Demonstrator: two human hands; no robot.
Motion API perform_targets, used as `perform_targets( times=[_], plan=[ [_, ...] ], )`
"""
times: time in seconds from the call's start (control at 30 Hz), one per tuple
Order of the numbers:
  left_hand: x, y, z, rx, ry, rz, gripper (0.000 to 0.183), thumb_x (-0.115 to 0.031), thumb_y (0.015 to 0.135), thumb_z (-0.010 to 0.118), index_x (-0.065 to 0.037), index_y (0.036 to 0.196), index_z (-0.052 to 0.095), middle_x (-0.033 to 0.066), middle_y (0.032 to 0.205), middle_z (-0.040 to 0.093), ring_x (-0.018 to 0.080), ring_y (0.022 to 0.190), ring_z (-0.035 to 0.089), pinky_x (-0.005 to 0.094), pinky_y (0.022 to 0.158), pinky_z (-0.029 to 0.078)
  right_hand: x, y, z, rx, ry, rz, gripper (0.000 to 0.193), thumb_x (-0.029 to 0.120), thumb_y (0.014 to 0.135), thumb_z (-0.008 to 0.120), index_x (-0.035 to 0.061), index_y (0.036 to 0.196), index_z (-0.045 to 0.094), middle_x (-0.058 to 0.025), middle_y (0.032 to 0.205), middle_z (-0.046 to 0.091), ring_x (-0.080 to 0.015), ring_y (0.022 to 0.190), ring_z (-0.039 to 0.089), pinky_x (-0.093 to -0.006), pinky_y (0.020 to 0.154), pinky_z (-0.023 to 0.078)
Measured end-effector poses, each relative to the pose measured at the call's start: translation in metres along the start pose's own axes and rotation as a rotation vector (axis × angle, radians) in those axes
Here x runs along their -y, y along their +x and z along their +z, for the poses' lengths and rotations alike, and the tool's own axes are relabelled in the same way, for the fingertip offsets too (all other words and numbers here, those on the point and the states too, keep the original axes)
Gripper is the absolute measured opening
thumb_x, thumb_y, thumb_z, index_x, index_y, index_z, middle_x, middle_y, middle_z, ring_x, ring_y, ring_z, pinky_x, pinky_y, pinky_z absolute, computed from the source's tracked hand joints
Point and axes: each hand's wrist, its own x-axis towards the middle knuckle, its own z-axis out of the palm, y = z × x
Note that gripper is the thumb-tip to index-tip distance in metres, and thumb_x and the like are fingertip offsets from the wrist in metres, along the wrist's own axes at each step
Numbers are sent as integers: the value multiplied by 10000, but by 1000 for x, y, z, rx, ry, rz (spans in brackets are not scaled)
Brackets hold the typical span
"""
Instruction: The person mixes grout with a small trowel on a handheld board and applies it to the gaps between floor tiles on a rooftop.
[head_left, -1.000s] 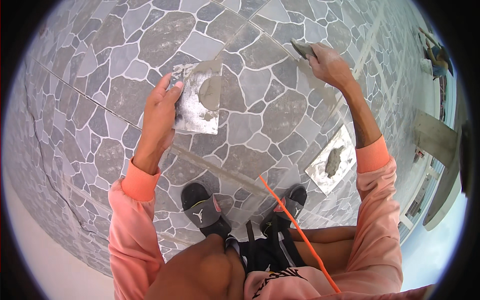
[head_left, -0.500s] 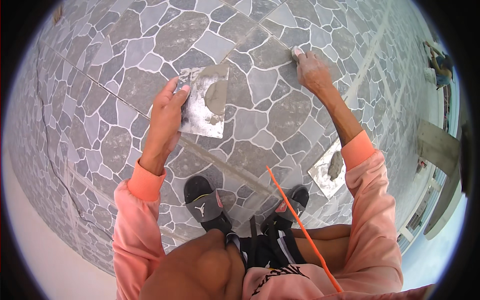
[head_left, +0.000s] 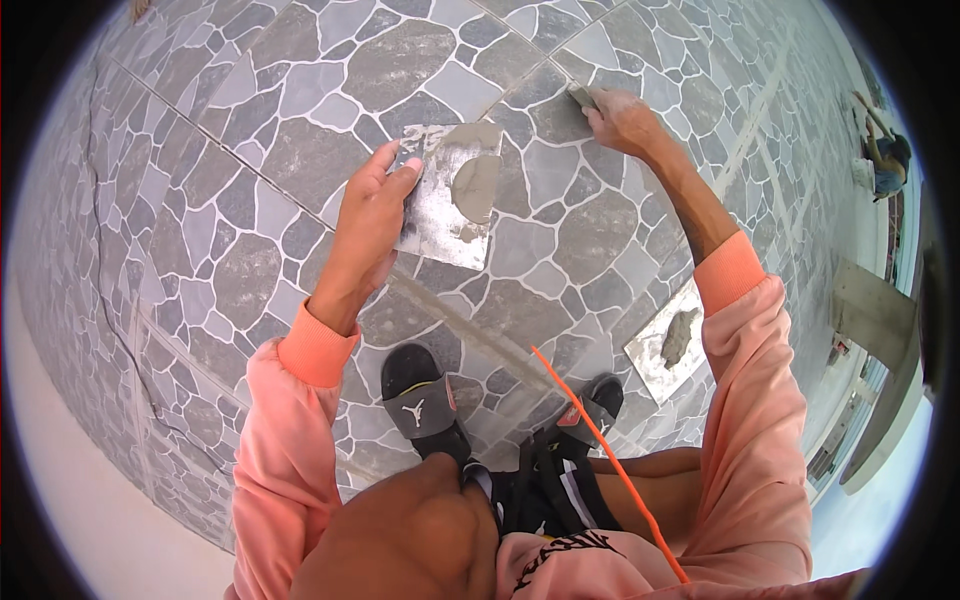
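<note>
My left hand point(head_left: 368, 212) is closed on the edge of a flat metal plate point(head_left: 425, 222), held just above the floor. A smooth mound of grey mortar point(head_left: 474, 190) clings to the plate's right side. Farther right, my right hand point(head_left: 628, 122) pinches a small flat scraper point(head_left: 581, 96), its end low over a tile near a seam; whether it touches is unclear. Grey stone-patterned floor tiles point(head_left: 597, 232) with pale lines lie beneath both hands. Near my right forearm, a second light plate point(head_left: 655, 372) on the floor carries another lump of mortar point(head_left: 682, 338).
My feet, in dark slide sandals point(head_left: 428, 400), stand on the tiles. An orange cord point(head_left: 622, 475) hangs before me. A dark cable point(head_left: 98, 225) runs along the left. At the far right, another person point(head_left: 888, 165) crouches near a concrete structure point(head_left: 872, 300).
My right hand has moved a little left and away from me across the tile, bringing the scraper nearer the seam. The view has shifted slightly; my left hand still holds the plate.
</note>
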Motion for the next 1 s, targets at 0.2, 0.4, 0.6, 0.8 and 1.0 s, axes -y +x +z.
perform_targets(
  times=[0.2, 0.4, 0.6, 0.8, 1.0],
  plan=[
    [-6, 0, 10, 28, -47, 12, 577, -134, 960, 501, 132, 1412, 259, 155, 1197, 572, 137, 1014, 581, 254, 861, 464, -10, 17, 12, -126, -196, 147, 176, 168, 860, 581, 22, 957, 597, -194, 937, 630, -433, 883, 594, -505, 761, 490],
    [-5, -1, -2, 4, -35, 5, 583, -136, 961, 500, 140, 1410, 252, 170, 1214, 563, 142, 1018, 583, 258, 863, 465, -14, 38, -21, 1, -89, 68, 230, 183, 834, 551, -33, 855, 624, -251, 887, 628, -408, 873, 613, -479, 800, 492],
    [-1, 8, 6, 88, -67, 24, 574, -136, 961, 497, 138, 1406, 262, 150, 1170, 584, 128, 984, 583, 255, 841, 468, -8, 39, 36, -137, -440, -84, 226, 195, 862, 546, -18, 903, 611, -258, 897, 620, -418, 859, 599, -472, 775, 488],
    [-3, 7, -4, 68, -45, 42, 480, -146, 974, 493, 66, 1381, 352, 87, 1143, 605, 109, 944, 614, 249, 780, 516, -10, 66, -13, -111, -163, 126, 271, 200, 850, 520, -37, 884, 646, -262, 907, 645, -416, 869, 632, -471, 798, 507],
    [1, 11, -3, -42, -11, -17, 571, -157, 965, 506, 91, 1421, 268, 109, 1191, 578, 126, 979, 606, 264, 806, 512, 12, 75, 7, -43, -71, -63, 244, 204, 838, 555, -18, 917, 618, -250, 849, 627, -414, 863, 605, -472, 782, 488]
  ],
)
